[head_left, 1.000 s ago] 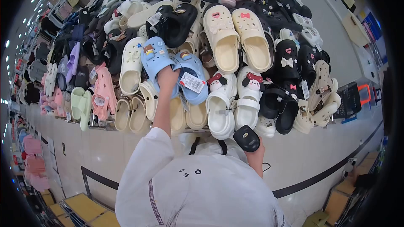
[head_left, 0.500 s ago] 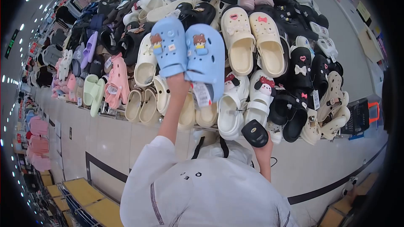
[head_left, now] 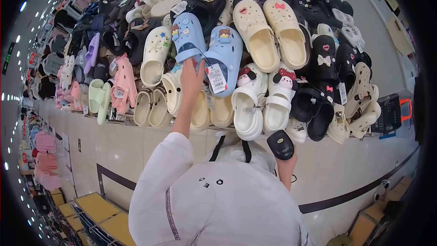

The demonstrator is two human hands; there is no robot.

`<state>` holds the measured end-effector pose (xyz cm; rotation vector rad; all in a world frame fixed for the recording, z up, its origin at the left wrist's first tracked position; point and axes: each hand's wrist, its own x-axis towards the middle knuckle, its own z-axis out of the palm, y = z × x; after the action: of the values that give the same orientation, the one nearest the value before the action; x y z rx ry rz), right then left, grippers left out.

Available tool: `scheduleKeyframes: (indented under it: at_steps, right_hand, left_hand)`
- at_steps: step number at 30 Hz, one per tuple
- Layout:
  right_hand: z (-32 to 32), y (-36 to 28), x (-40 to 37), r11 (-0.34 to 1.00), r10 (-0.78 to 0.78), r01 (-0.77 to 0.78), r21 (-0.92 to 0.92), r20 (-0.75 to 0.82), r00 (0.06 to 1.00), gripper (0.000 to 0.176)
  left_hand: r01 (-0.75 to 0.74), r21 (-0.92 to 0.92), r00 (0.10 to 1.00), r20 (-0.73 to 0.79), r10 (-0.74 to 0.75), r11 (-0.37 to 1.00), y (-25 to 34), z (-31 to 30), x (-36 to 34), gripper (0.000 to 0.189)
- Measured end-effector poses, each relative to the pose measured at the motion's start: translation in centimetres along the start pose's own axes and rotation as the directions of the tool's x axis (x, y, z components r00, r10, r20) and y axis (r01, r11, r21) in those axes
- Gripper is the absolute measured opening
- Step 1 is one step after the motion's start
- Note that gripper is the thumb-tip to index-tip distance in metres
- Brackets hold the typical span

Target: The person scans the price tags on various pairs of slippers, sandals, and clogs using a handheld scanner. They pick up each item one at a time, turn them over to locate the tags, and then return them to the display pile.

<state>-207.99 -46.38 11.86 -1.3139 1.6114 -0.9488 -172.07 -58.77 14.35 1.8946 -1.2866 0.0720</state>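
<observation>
My left hand (head_left: pixel 191 75) is at the heel opening of a light-blue clog (head_left: pixel 190 32) with a bear charm, its fingers hooked into the shoe. Beside it lies the matching blue clog (head_left: pixel 226 48), and a white price tag (head_left: pixel 215 78) hangs between the two. Both rest among other clogs on the sloping display. Low on the right, my right hand (head_left: pixel 287 161) grips a black rounded handheld device (head_left: pixel 280 145) with a small oval mark on top. Its fingers are mostly hidden under the device.
Around the blue pair are a white clog with star charms (head_left: pixel 156 54), cream clogs (head_left: pixel 257 32) and white clogs with puppy charms (head_left: pixel 278 100). Pink (head_left: pixel 124 84) and green (head_left: pixel 99 96) shoes lie left. A black basket (head_left: pixel 388 120) stands right, yellow-topped benches (head_left: pixel 98 207) lower left.
My left hand has lowered the blue clogs onto the display, and the pair has spread slightly apart. Their tag now faces me. The right hand still holds the black device.
</observation>
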Motion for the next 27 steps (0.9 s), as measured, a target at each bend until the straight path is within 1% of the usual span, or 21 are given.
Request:
scheduleKeyframes:
  at_steps: [1, 3, 5, 6, 8, 9, 11, 12, 13, 15, 16, 18, 19, 21, 23, 24, 25, 27]
  right_hand:
    - [0.0, 0.0, -0.1, 1.0, -0.001, 0.001, -0.006, -0.01, 1.0, 0.041]
    - [0.1, -0.1, 0.2, 1.0, -0.009, 0.01, -0.016, 0.007, 1.0, 0.041]
    - [0.6, -0.6, 0.5, 1.0, -0.017, 0.018, -0.025, 0.027, 0.999, 0.041]
    - [0.9, -1.2, 0.6, 0.999, -0.044, 0.045, -0.02, 0.053, 0.998, 0.041]
    - [1.6, -1.4, 1.0, 0.995, -0.097, 0.095, 0.019, 0.098, 0.99, 0.042]
    - [1.9, -1.5, 1.1, 0.995, -0.097, 0.095, 0.021, 0.106, 0.99, 0.042]
    - [2.7, -2.1, 1.2, 0.99, -0.143, 0.139, 0.034, 0.217, 0.966, 0.043]
    - [3.1, -2.6, 1.1, 0.99, -0.143, 0.139, 0.033, 0.24, 0.96, 0.044]
    - [3.4, -3.3, 0.9, 0.99, -0.143, 0.138, 0.036, 0.242, 0.96, 0.044]
    - [4.0, -4.5, 0.6, 0.996, -0.083, 0.087, 0.004, 0.339, 0.937, 0.045]
    - [4.3, -4.7, 0.4, 0.998, -0.059, 0.052, 0.028, 0.356, 0.933, 0.045]
    - [4.8, -5.4, 0.2, 0.998, -0.049, 0.032, 0.05, 0.376, 0.925, 0.044]
    - [5.1, -5.8, 0.3, 0.997, -0.045, 0.016, 0.074, 0.402, 0.915, 0.043]
    - [5.7, -6.6, 0.5, 0.997, -0.053, 0.027, 0.07, 0.405, 0.913, 0.042]
    - [6.8, -7.6, 1.0, 0.998, -0.045, 0.057, -0.013, 0.451, 0.891, 0.043]
    - [7.6, -8.3, 1.3, 0.998, -0.061, 0.052, 0.032, 0.449, 0.891, 0.042]
    - [8.4, -8.7, 1.5, 0.998, -0.058, 0.047, 0.035, 0.452, 0.89, 0.042]
    - [10.1, -9.5, 2.0, 0.995, -0.05, 0.08, -0.056, 0.417, 0.907, 0.041]
  left_hand:
    - [0.019, -0.096, 0.998, -0.055, -0.024, 0.995, 0.8, -0.8, -1.6, 0.03]
    - [0.046, -0.207, 0.992, -0.108, -0.069, 0.977, -0.5, -0.5, -5.6, 0.029]
    - [0.178, -0.179, 0.982, -0.032, -0.187, 0.968, -0.5, -1.0, -9.2, 0.031]
    - [0.185, -0.171, 0.981, -0.034, -0.194, 0.968, -0.8, -0.9, -10.5, 0.031]
    - [0.406, -0.383, 0.913, 0.126, -0.388, 0.83, -1.4, -0.6, -12.3, 0.035]
    - [0.409, -0.379, 0.911, 0.122, -0.393, 0.83, -1.8, -0.4, -12.8, 0.035]
    - [0.513, -0.371, 0.852, 0.328, -0.408, 0.774, -2.0, -0.2, -13.0, 0.032]
    - [0.53, -0.282, 0.816, 0.426, -0.39, 0.8, -1.9, -0.4, -12.6, 0.033]
    - [0.53, -0.279, 0.816, 0.425, -0.392, 0.801, -2.3, -0.3, -12.5, 0.033]
    - [0.727, -0.428, 0.679, 0.561, -0.472, 0.536, -2.9, 0.1, -12.2, 0.031]
    - [0.727, -0.427, 0.679, 0.566, -0.468, 0.538, -2.9, 0.0, -11.9, 0.031]
    - [0.847, -0.461, 0.531, 0.715, -0.454, 0.266, -2.6, -0.3, -11.4, 0.029]
    - [0.848, -0.459, 0.53, 0.719, -0.45, 0.266, -2.6, -0.3, -11.4, 0.029]
    - [0.84, -0.515, 0.539, 0.751, -0.381, 0.172, -2.7, -0.5, -11.6, 0.027]
    - [0.84, -0.509, 0.54, 0.756, -0.369, 0.187, -2.9, -0.6, -11.7, 0.028]
    - [0.839, -0.506, 0.543, 0.76, -0.357, 0.199, -3.0, -0.7, -11.8, 0.028]
    - [0.841, -0.502, 0.541, 0.759, -0.362, 0.203, -3.1, -0.9, -11.9, 0.028]
    - [0.843, -0.479, 0.537, 0.769, -0.348, 0.244, -3.0, -1.1, -12.0, 0.029]
